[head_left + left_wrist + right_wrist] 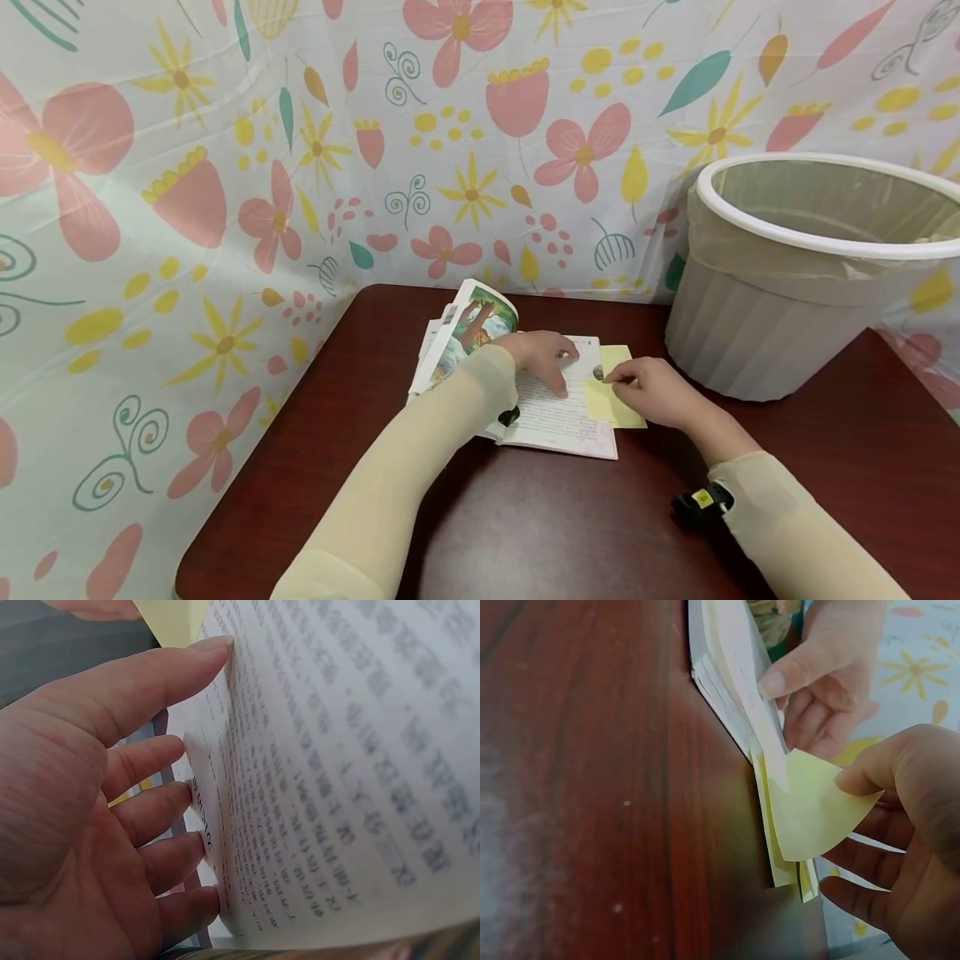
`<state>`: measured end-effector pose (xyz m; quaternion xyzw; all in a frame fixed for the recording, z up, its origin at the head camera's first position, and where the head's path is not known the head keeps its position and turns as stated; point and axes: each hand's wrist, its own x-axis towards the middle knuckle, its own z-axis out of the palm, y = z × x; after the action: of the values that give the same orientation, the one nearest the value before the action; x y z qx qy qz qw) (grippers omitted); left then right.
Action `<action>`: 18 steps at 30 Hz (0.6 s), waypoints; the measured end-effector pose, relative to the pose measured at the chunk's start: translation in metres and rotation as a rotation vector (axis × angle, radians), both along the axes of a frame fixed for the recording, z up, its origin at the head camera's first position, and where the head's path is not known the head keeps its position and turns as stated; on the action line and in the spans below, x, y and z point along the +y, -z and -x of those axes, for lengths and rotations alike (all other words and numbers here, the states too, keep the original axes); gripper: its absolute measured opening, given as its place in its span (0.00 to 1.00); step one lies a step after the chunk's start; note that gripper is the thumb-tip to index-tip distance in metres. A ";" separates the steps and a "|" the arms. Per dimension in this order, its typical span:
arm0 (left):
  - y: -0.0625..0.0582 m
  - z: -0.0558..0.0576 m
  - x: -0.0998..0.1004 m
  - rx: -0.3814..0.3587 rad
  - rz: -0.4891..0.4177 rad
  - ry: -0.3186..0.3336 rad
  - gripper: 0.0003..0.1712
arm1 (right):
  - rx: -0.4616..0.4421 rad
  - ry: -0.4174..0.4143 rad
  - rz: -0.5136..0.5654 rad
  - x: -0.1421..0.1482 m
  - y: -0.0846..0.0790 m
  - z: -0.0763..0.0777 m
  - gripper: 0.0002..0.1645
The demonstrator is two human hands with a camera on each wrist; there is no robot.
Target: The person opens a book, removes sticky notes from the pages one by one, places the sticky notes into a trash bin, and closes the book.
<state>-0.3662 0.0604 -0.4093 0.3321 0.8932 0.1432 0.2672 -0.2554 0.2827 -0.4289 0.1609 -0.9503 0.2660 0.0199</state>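
Observation:
An open book [551, 421] lies on the table, with a printed page facing up on its right side and a curled colour-picture page [483, 321] on its left. Across the printed page rests my left hand [542, 357], its thumb and fingertips spread and touching the paper [322, 787]. My right hand [660, 393] pinches a yellow sticky note [817, 810] between thumb and fingers at the page's outer edge. That note bends up at the pinched corner. More yellow notes [617, 357] stick out past the same edge.
A large lined wastebasket [742, 333] with a white rim stands on the table, behind and right of my right hand. A flower-patterned sheet [465, 150] hangs behind the dark red-brown table [510, 517] and along its left side.

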 end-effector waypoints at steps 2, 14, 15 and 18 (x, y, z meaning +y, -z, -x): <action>0.000 0.001 0.000 0.003 0.005 0.002 0.49 | -0.012 -0.006 0.007 -0.001 -0.001 -0.003 0.16; 0.004 0.004 0.001 -0.005 -0.005 -0.010 0.49 | -0.012 -0.040 0.021 -0.001 -0.007 -0.025 0.16; 0.005 0.004 0.002 -0.003 -0.004 -0.009 0.50 | -0.015 -0.040 0.021 -0.001 -0.007 -0.028 0.15; 0.005 0.004 0.002 0.006 -0.001 -0.008 0.50 | -0.016 -0.056 0.024 -0.002 -0.009 -0.034 0.15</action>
<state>-0.3705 0.0621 -0.4147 0.3292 0.8952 0.1435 0.2638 -0.2210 0.2805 -0.4198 0.1852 -0.9422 0.2792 0.0069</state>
